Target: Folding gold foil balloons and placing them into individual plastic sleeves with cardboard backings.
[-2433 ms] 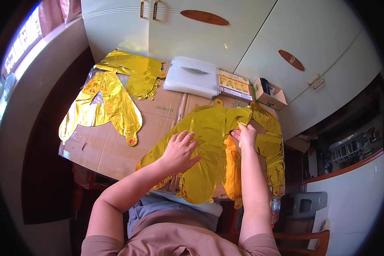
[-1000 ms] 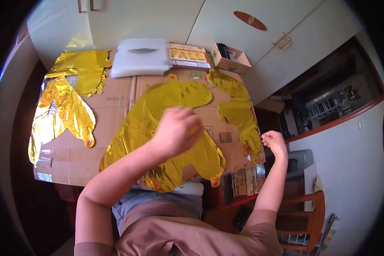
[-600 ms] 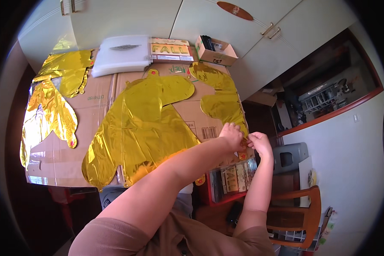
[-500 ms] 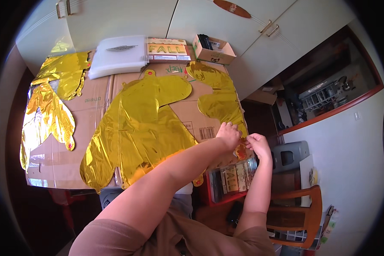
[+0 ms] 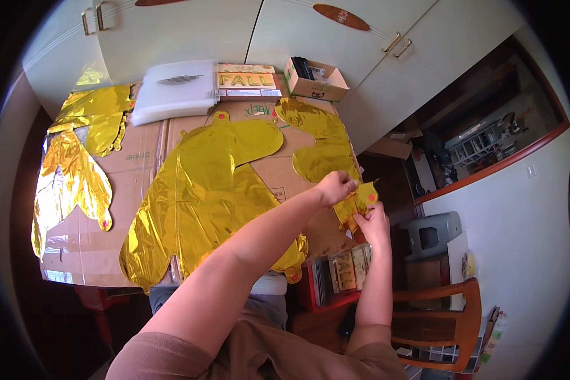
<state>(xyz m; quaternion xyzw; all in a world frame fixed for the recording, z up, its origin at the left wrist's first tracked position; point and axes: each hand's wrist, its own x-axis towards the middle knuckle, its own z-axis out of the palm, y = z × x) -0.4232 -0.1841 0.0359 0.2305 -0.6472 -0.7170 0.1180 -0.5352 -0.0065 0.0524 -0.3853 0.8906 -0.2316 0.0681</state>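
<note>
A large flat gold foil balloon (image 5: 202,196) lies spread on the cardboard-covered table (image 5: 278,174). A second gold foil balloon (image 5: 323,142) lies along the table's right side, its lower tail (image 5: 359,201) hanging past the right edge. My left hand (image 5: 335,187) reaches across my body and pinches that tail from above. My right hand (image 5: 372,218) grips the same tail from below, right beside the left.
More gold foil balloons (image 5: 76,158) lie at the table's left. A white stack of sheets (image 5: 177,88), a flat printed packet (image 5: 248,81) and a small open cardboard box (image 5: 313,79) sit at the back. White cabinets stand behind. A red crate (image 5: 335,278) and a wooden chair (image 5: 443,323) are at the right.
My head has turned right. My left hand left the big balloon and crossed over to the right edge, where both hands now hold the second balloon's tail.
</note>
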